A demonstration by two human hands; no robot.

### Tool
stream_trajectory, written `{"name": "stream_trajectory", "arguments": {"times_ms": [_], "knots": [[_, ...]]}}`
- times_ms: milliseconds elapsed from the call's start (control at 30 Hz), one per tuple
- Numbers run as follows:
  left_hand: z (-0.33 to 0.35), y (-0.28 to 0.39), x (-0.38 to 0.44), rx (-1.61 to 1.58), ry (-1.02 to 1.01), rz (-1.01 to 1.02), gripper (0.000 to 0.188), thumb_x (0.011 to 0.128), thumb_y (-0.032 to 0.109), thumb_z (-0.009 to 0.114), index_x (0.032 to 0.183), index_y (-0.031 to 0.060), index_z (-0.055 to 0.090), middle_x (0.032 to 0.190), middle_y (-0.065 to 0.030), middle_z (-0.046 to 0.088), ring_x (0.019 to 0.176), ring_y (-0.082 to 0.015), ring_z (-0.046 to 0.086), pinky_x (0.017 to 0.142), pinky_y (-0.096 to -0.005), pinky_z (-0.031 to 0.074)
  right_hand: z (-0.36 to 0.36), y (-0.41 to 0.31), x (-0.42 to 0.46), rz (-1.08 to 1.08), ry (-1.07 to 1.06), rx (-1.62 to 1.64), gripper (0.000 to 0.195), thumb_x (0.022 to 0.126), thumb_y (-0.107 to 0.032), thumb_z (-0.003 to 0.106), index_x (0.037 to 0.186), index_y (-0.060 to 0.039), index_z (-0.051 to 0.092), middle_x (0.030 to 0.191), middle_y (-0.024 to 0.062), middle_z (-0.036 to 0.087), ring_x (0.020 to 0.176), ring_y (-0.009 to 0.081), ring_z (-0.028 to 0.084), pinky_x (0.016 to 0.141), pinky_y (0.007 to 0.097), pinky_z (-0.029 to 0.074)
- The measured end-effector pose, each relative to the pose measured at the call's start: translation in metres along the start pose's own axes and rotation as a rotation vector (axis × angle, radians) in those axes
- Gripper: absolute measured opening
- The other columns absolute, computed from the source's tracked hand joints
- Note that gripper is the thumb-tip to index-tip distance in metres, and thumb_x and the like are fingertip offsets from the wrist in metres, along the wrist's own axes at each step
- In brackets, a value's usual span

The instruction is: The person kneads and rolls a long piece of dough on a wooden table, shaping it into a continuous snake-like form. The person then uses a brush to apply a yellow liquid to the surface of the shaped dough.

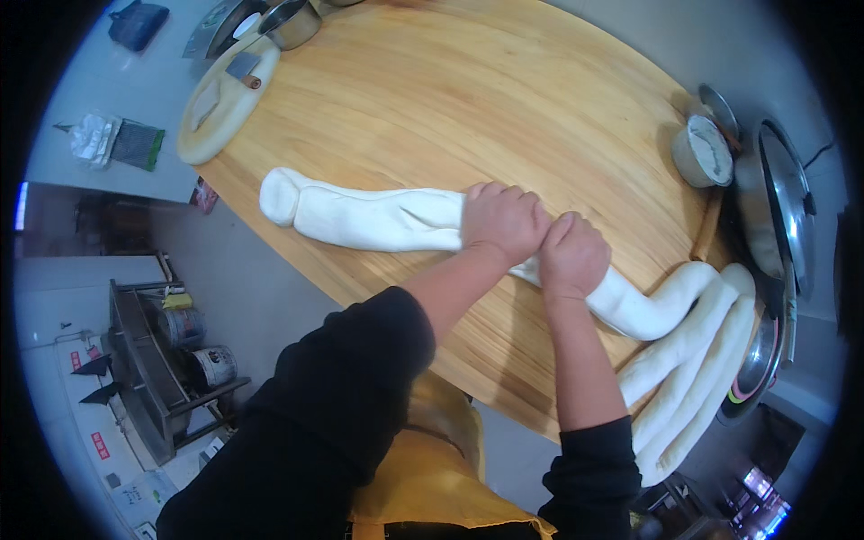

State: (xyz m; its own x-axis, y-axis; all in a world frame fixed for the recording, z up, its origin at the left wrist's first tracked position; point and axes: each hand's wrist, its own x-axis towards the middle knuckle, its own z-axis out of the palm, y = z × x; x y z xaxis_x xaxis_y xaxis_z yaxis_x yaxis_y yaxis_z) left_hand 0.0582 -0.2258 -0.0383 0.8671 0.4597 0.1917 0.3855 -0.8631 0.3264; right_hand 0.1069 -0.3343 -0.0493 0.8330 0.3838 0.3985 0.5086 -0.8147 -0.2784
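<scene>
A long, thick rope of white dough (378, 219) lies across the wooden work table (472, 101) in front of me. Both of my hands grip it near its middle, side by side and almost touching. My left hand (506, 219) is closed around the thicker stretch, where a crease runs along the surface. Just to its right, my right hand (575, 256) wraps over a narrower part. The dough under both palms is hidden. Past my right hand the rope bends, and several long folded strands (695, 364) lie by the table's right edge.
At the far left, a round board (196, 150) holds a wooden-handled metal blade (244, 66), with a metal pot (293, 27) beside it. On the right stand a bowl of white powder (703, 152), a rolling pin (706, 226) and a large metal basin (763, 209).
</scene>
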Motion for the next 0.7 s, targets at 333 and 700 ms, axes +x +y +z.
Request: {"name": "stream_trajectory", "arguments": {"times_ms": [333, 700], "knots": [[-0.004, -0.002, 0.026, -0.21, -0.151, 0.069, 0.028, 0.092, 0.026, 0.051, 0.09, 0.0062, 0.071, 0.092, -0.0115, 0.072, 0.09, -0.0316, 0.065, 0.088, -0.0472, 0.048, -0.001, 0.013, 0.025, 0.14, -0.348, 0.063, 0.044, 0.102, -0.032, 0.04, 0.094, -0.004, 0.072, 0.106, 0.0199, 0.071, 0.105, 0.0396, 0.063, 0.093, 0.0484, 0.049], [-0.083, -0.112, -0.107, -0.53, 0.228, 0.603, 0.02, 0.085, 0.013, 0.06, 0.098, 0.0025, 0.069, 0.106, -0.0138, 0.069, 0.098, -0.0336, 0.065, 0.09, -0.0488, 0.05, -0.004, -0.034, -0.124, 0.15, 0.09, -0.15, 0.04, 0.091, -0.029, 0.045, 0.12, -0.0079, 0.065, 0.127, 0.0124, 0.059, 0.135, 0.0384, 0.042, 0.117, 0.0583, 0.022]]}}
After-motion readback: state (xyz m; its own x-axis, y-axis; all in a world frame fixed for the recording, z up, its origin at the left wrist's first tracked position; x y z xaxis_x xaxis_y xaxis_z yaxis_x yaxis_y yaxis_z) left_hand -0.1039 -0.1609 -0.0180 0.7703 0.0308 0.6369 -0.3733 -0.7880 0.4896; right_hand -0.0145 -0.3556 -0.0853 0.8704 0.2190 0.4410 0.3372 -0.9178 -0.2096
